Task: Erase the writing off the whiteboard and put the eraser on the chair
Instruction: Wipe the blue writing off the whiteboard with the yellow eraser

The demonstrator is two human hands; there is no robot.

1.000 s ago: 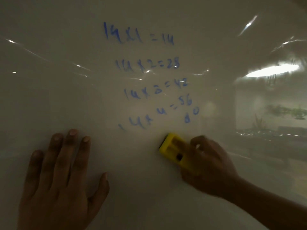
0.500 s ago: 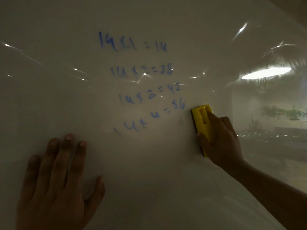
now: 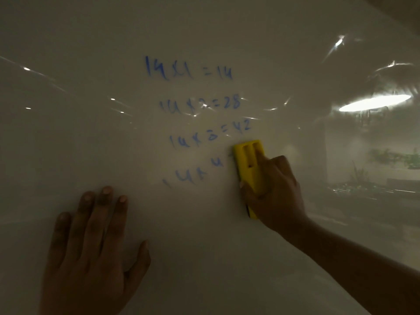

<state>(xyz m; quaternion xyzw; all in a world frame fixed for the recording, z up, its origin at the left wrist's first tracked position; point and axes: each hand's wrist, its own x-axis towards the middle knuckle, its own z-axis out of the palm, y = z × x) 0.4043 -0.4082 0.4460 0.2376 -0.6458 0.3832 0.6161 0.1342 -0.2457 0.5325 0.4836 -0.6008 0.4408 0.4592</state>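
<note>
A glossy whiteboard (image 3: 91, 133) fills the view. Blue writing (image 3: 193, 105) runs down its middle in several lines of sums; the lowest line is partly wiped, with only its left part left. My right hand (image 3: 277, 192) grips a yellow eraser (image 3: 248, 162), held upright and pressed on the board just right of the lowest two lines. My left hand (image 3: 91, 251) lies flat on the board at the lower left, fingers spread, holding nothing. No chair is in view.
The board's right side reflects a bright ceiling lamp (image 3: 375, 102) and some plants (image 3: 395, 158). Small glints of light dot the left and middle of the surface.
My right hand swept the eraser up from under the writing and over the end of the lowest line, wiping off "80" and then "= 56". My left hand stayed flat on the board.
</note>
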